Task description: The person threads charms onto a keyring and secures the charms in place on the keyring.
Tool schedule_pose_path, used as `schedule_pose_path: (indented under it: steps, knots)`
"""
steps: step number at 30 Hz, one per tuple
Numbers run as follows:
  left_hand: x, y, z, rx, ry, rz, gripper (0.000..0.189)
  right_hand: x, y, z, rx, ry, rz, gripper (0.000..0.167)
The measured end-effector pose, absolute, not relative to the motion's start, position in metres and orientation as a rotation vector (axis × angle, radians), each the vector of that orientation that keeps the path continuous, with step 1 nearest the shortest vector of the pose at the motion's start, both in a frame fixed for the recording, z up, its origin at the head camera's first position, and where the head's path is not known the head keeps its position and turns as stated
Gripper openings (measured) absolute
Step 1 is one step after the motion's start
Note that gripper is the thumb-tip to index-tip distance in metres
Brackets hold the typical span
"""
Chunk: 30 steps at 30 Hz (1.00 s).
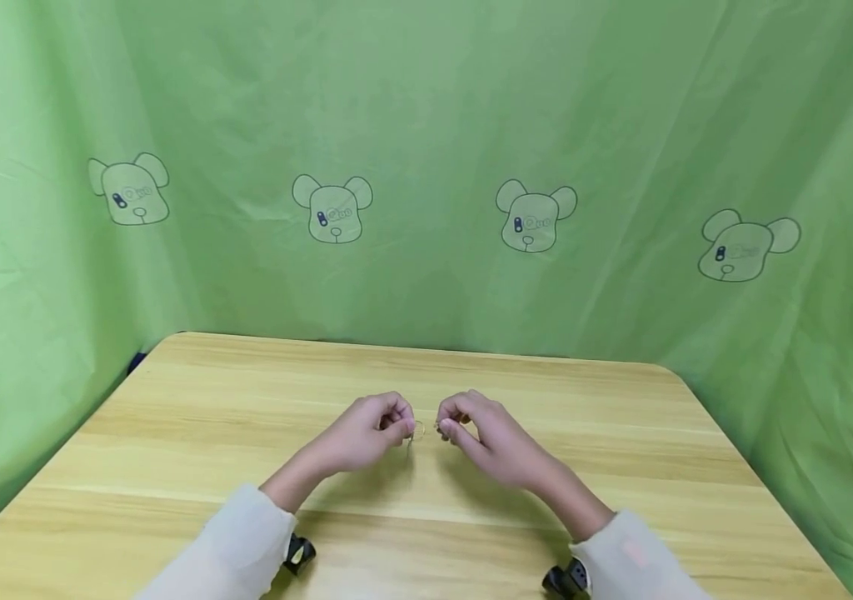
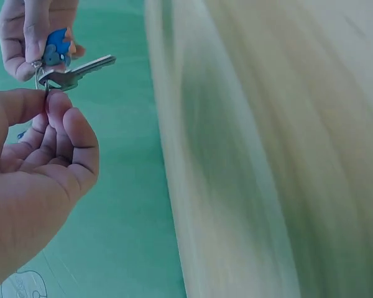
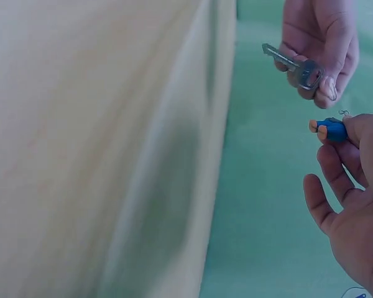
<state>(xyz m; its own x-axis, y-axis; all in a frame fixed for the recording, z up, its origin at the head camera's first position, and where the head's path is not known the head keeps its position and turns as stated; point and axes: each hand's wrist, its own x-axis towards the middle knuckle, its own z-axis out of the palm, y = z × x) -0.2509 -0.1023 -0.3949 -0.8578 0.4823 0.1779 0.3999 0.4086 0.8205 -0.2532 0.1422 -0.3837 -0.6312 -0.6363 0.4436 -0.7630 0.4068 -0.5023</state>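
Note:
Above the middle of the table, my left hand (image 1: pixel 368 431) pinches a thin metal ring (image 1: pixel 420 430) between thumb and forefinger. A silver key (image 2: pixel 81 73) hangs on that ring, its toothed blade sticking out sideways. Facing it, my right hand (image 1: pixel 497 437) pinches a small blue figure charm (image 3: pixel 332 130) with orange feet between thumb and fingertips. In the right wrist view, a little wire link stands at the top of the charm, with a gap between it and the ring. Whether the ring is sprung apart cannot be told.
Both hands are over a light wooden table (image 1: pixel 411 533). A green curtain (image 1: pixel 426 100) printed with bear heads surrounds its back and sides. Black wrist devices (image 1: pixel 567 577) sit below both pale sleeves.

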Motion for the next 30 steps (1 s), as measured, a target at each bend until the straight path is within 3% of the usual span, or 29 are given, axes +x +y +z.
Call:
schedule_pose_path:
  steps: [30]
  knots:
    - [-0.244,-0.086,-0.355,0.478,2.421,1.936,0.012,-0.258,0.127,-0.352,1.201,-2.251,1.053,0.006]
